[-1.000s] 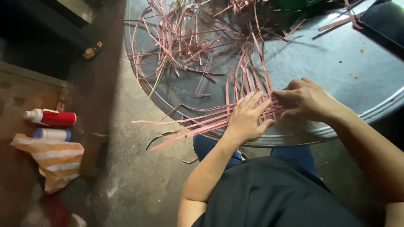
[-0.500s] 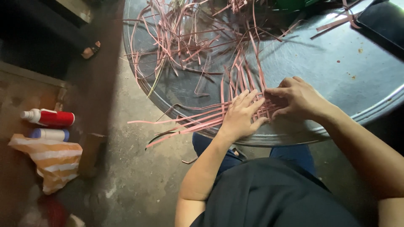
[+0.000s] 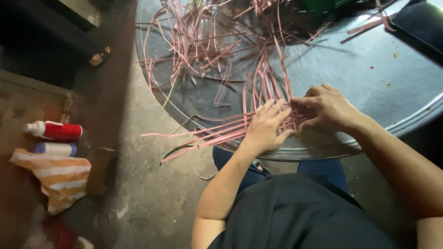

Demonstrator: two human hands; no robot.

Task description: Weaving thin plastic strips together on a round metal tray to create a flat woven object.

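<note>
Pink strips (image 3: pixel 258 122) are seen crossed into a small woven patch at the near edge of a round metal surface (image 3: pixel 369 83), w/ the left hand (image 3: pixel 265 129) pressed flat on them, fingers spread, and the right hand (image 3: pixel 327 108) curled just beside it, fingertips pinched on a strip. More loose strips (image 3: pixel 203 41) are scattered across the far part of the surface, some ends hung over its rim. On the floor at left, a red-and-white bottle (image 3: pixel 54 130), a blue-and-white bottle (image 3: pixel 55 148) and an orange-striped cloth (image 3: pixel 57 177) are laid close together.
</note>
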